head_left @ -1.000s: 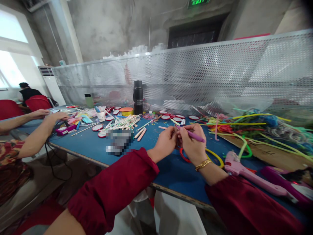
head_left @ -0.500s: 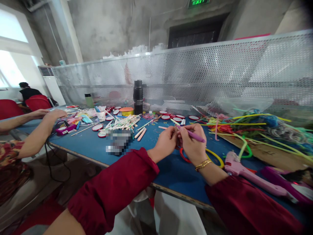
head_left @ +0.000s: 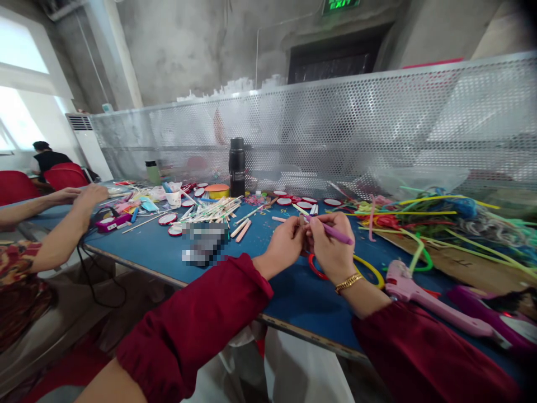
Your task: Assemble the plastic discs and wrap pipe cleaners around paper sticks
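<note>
My right hand (head_left: 334, 244) is closed around a purple marker (head_left: 340, 236), its tip end pointing left toward my other hand. My left hand (head_left: 285, 244) meets it over the blue table (head_left: 268, 299), thumb and fingers pinched together. Whatever small piece lies between those fingers is mostly covered, so I cannot name it. Under my hands, partly hidden, are a red loop (head_left: 314, 270) and a yellow curved strip (head_left: 375, 270). A pink glue gun (head_left: 428, 298) rests to the right of my right wrist.
A black bottle (head_left: 237, 170) stands behind a heap of wooden sticks (head_left: 216, 210). A partly blurred dark device (head_left: 207, 246) lies left of my hands. Coloured yarn and pipe cleaners (head_left: 461, 215) cover the right side. At left, another person's arms (head_left: 62, 235) reach over the table.
My two hands and the marker stay almost in the same place. The other person's hands at left have shifted slightly left.
</note>
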Tool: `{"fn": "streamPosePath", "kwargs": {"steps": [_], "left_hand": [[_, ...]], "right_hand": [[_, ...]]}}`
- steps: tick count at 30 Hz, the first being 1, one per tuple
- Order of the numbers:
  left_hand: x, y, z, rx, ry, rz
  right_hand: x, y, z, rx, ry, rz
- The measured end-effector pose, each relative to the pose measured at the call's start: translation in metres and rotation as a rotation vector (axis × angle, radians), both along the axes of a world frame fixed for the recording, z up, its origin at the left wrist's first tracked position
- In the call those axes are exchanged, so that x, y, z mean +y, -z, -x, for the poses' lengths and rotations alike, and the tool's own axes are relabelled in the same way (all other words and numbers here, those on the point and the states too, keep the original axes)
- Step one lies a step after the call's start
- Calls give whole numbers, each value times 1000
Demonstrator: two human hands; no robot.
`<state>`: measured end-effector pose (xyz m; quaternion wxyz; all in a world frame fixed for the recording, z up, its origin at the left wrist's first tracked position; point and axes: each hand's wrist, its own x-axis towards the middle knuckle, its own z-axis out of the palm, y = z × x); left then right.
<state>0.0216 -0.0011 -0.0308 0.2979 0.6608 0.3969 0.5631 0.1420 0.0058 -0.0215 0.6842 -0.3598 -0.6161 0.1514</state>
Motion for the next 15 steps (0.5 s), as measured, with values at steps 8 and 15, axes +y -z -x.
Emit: {"fn": "streamPosePath", "kwargs": {"steps": [8,15], "left_hand": [[1,1,-1,-10,8,-1],[2,3,-1,-16,28,2]], "right_hand": [[-1,0,0,-30,23,4],[-1,-1,-1,-47,35,-19]]}}
